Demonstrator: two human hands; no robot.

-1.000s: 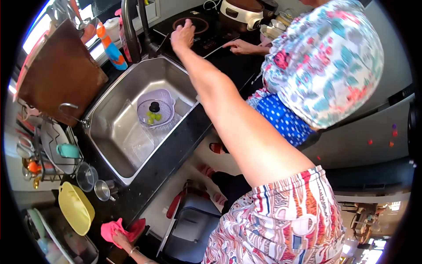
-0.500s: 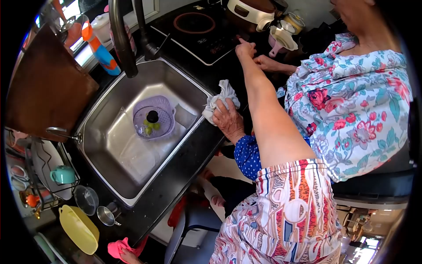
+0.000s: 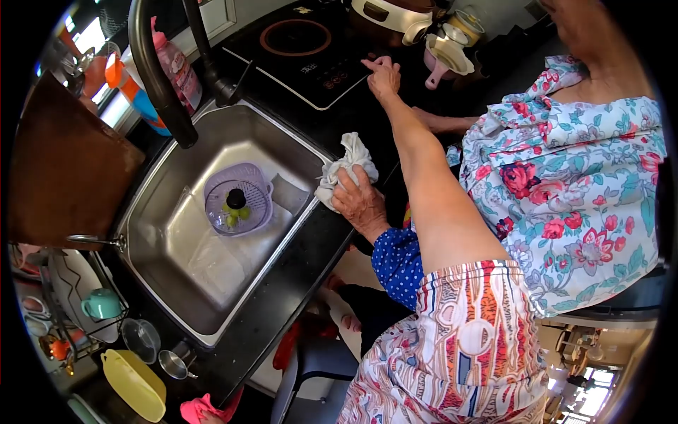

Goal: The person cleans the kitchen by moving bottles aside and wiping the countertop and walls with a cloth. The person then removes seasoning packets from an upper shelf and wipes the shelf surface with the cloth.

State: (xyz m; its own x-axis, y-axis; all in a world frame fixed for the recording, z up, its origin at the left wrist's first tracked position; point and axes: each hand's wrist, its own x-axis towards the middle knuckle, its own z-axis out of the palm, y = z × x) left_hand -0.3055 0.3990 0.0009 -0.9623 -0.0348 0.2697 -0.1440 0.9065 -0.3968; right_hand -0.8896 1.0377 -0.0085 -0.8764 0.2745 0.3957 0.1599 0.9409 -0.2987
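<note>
My right hand (image 3: 383, 76), reached out on a bare arm, has its index finger extended beside the control area of the black cooktop (image 3: 282, 71); it holds nothing. At the bottom edge, my left hand (image 3: 212, 418) is partly cut off and grips a pink cloth (image 3: 198, 408). A person in a floral top (image 3: 558, 184) stands at the right. That person's hand (image 3: 364, 205) presses a white cloth (image 3: 347, 168) at the sink corner; their other hand is mostly hidden behind my right forearm.
The steel sink (image 3: 166, 261) holds a purple basket (image 3: 265, 208) with green fruit. A black faucet (image 3: 152, 71) arches above it. Left stand a brown board (image 3: 63, 169) and a dish rack (image 3: 85, 283); below is a yellow tub (image 3: 134, 385). A pink-handled pan (image 3: 446, 60) sits near the cooktop.
My right hand has moved from over the burner ring to the cooktop's control end. The other person's hand with the white cloth has come to the sink corner, and their body has shifted.
</note>
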